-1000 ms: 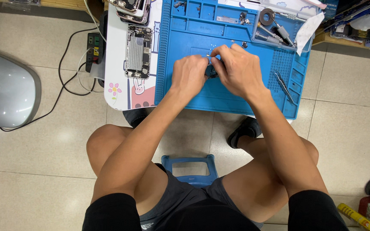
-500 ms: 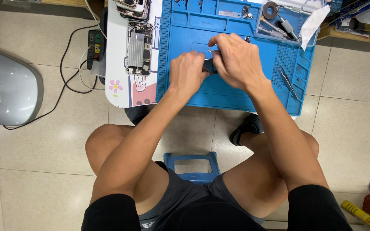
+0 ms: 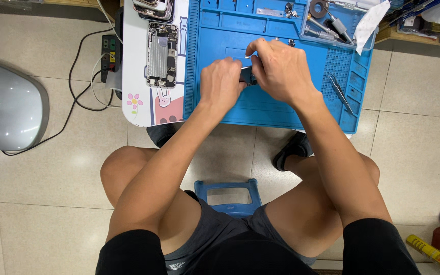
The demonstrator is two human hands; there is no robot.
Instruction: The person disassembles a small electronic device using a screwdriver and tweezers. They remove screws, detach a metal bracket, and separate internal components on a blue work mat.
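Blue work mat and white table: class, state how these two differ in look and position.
The blue work mat is ribbed with moulded compartments; the white table is smooth, with cartoon pictures. The mat lies on the table, beneath the left hand and right hand; the table's bare part carries an opened phone. Both are flat.

You have one view only, from your head, facing straight down (nearly vertical) at the blue work mat [image 3: 276,109], your knees and the tiled floor [image 3: 52,203], from seated height.

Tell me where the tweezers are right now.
In the head view, the tweezers lie unheld on the right side of the blue work mat, just right of the right hand, below the tray of screwdrivers.
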